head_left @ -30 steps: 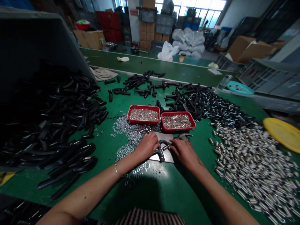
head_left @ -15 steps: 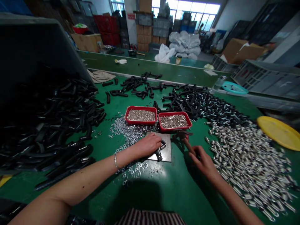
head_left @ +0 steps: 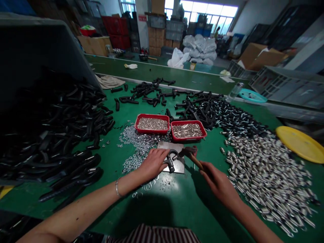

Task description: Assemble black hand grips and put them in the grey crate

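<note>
On a small metal plate (head_left: 179, 168) lies a curved black part (head_left: 171, 166) with a short metal piece in its bend. My left hand (head_left: 155, 163) is closed on the left end of this part. My right hand (head_left: 215, 175) grips a hammer (head_left: 194, 160) by its wooden handle. The hammer's head is just right of the part, over the plate's right edge; whether it touches the part I cannot tell. Behind the plate, two red trays stand side by side: the left tray (head_left: 152, 132) holds tiny metal pieces, the right tray (head_left: 189, 138) small pins.
Metal rings (head_left: 138, 145) lie scattered left of the plate. Black curved parts (head_left: 93, 128) spill from a large tipped bin (head_left: 32, 23) at left. Metal springs (head_left: 268, 175) are heaped at right, with black-and-metal pieces (head_left: 235, 114) behind them and a yellow lid (head_left: 301, 143) beside them.
The hammer has swung left, its head now close to the black part. My left hand has slid left and down, showing more of the part.
</note>
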### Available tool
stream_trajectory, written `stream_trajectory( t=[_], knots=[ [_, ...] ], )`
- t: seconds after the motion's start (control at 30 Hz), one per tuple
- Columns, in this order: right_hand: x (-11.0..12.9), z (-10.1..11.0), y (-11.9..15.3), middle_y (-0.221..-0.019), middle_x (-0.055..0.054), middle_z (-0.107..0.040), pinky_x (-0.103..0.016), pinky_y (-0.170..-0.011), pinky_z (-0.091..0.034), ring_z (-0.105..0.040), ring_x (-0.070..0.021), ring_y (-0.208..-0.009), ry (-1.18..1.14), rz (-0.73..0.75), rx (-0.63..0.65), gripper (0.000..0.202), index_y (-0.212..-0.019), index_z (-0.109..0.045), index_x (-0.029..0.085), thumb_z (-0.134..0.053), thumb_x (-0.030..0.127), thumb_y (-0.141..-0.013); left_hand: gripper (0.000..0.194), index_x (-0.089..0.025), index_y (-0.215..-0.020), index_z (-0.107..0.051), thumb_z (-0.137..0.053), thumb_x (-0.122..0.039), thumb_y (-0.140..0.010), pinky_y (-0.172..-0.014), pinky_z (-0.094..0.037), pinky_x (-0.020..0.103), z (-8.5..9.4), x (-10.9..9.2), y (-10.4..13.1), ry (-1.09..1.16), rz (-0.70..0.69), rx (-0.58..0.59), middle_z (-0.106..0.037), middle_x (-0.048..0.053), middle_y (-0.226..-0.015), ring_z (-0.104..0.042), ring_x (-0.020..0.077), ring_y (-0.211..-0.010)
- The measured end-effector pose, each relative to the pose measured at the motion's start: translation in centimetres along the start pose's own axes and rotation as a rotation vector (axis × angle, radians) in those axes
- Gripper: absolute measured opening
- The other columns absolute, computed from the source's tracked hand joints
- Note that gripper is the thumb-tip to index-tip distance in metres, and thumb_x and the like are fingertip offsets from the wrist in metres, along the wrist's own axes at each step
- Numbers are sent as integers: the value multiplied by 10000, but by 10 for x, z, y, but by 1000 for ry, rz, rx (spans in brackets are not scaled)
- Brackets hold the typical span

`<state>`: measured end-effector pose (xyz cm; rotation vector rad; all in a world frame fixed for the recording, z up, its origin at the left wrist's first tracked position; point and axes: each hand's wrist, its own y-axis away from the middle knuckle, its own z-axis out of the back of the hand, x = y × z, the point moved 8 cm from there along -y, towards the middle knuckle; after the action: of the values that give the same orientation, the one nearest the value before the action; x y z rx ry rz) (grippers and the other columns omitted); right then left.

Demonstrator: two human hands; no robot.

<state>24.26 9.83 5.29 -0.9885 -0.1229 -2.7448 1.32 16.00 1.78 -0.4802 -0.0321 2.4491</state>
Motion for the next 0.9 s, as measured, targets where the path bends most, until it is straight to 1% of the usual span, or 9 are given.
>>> stream_trajectory(
  t=[0.13,0.27,0.33,0.4,0.5,0.6,0.7,0.8,0.9],
  knots=[
    [30,11,-6,-1212,-124,-682,-385,-890,-543,-684,-248,-1024,-37,89,-119,418,-1397,-465,243,-473,323,-987,957,-110,-1555,-78,-675,-371,-853,-1035,-390,532,-1,15,0,95,116,-83,-536,216,-1321,-506,354,-1191],
    [34,-15,-16,-1157,-117,-704,-391,-837,-553,-694,-257,-971,-39,100,79,347,-1292,-560,225,-469,318,-970,981,-108,-1556,-80,-683,-378,-831,-1011,-406,533,0,16,0,87,152,-55,-563,209,-1286,-526,356,-1149],
    [18,-22,-15,-978,-81,-729,-341,-685,-563,-699,-228,-787,-156,-38,145,334,-1241,-575,223,-474,389,-969,954,-98,-1551,-134,-686,-369,-822,-1026,-391,542,4,14,-2,78,156,-34,-564,215,-1289,-522,366,-1164],
    [-5,-21,-8,-764,-27,-691,-281,-501,-508,-641,-191,-588,-333,-216,128,396,-1244,-553,212,-480,475,-957,903,-109,-1540,-216,-685,-369,-813,-1038,-374,556,10,11,-5,110,144,-14,-578,213,-1280,-526,377,-1175],
    [-49,0,2,-777,-28,-683,-259,-396,-442,-603,-182,-530,-494,-402,-52,491,-1270,-516,199,-492,546,-925,804,-157,-1509,-323,-653,-439,-833,-958,-449,513,16,16,-12,332,202,57,-652,170,-1165,-606,349,-1072],
    [-90,37,0,-948,-109,-712,-336,-527,-524,-663,-234,-679,-245,-380,-212,468,-1206,-578,169,-501,515,-901,709,-182,-1490,-344,-567,-492,-894,-875,-513,434,17,29,-16,629,308,94,-674,135,-1133,-654,283,-991],
    [-100,58,-16,-973,-169,-708,-465,-799,-520,-662,-320,-899,225,-214,-271,386,-1024,-680,149,-488,453,-884,624,-177,-1427,-429,-605,-411,-876,-1017,-446,468,27,46,-16,496,315,-51,-588,152,-1293,-560,301,-1189],
    [-88,35,-38,-1009,-168,-715,-424,-867,-488,-666,-298,-950,312,-157,-174,373,-1003,-676,168,-415,428,-944,424,-162,-1280,-555,-576,-354,-902,-1089,-378,476,23,46,-11,295,236,-108,-572,140,-1278,-491,296,-1241],
    [-78,-6,-59,-931,-158,-729,-348,-727,-491,-698,-281,-863,312,-324,-7,386,-1022,-623,172,-433,502,-963,441,-153,-1240,-567,-567,-456,-920,-1069,-393,459,9,32,-5,247,185,-79,-577,134,-1241,-491,288,-1201]
  ],
)
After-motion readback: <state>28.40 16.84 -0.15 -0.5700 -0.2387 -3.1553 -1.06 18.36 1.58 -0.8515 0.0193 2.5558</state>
